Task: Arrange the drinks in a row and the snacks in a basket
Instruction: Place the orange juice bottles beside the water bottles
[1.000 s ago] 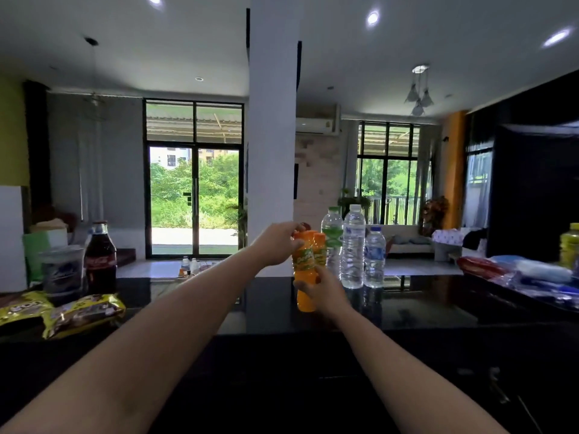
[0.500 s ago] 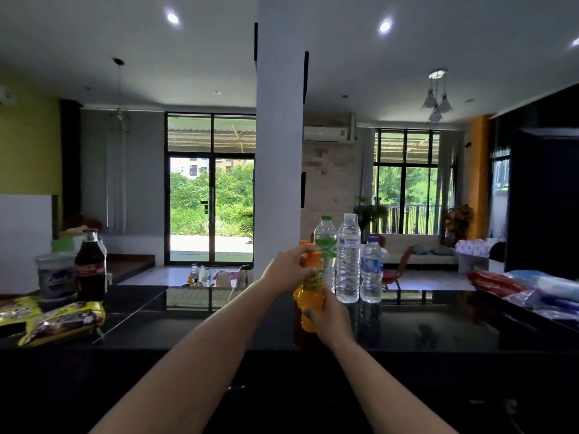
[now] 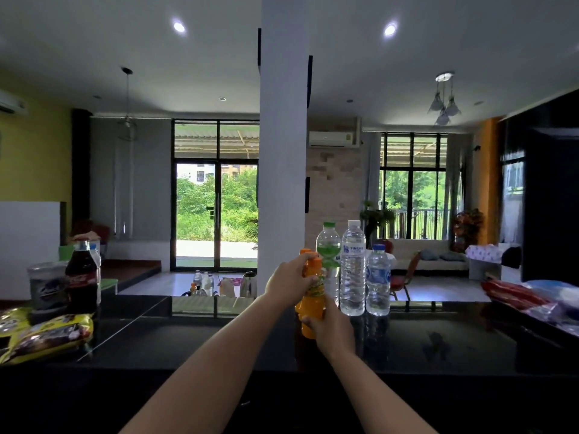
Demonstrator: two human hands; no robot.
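Observation:
Two orange drink bottles [image 3: 311, 300] stand close together on the black counter [image 3: 194, 339], one half hidden behind the other. My left hand [image 3: 289, 285] grips their upper part near the caps. My right hand [image 3: 333, 328] holds the front bottle low down. Just to their right stand a green-capped clear bottle [image 3: 328, 245], a tall water bottle [image 3: 353, 270] and a short water bottle [image 3: 378, 281] in a row. A cola bottle [image 3: 80, 277] stands far left. Yellow snack packs [image 3: 47, 335] lie beside it.
A grey tub [image 3: 45, 285] sits behind the cola bottle. Red and blue snack bags [image 3: 526, 297] lie on the counter's right side. A white pillar [image 3: 283, 151] rises behind the counter. No basket is in view.
The view has tilted and shifted slightly. The orange bottles, in both hands, have come closer to the green-capped bottle and now stand low on the counter.

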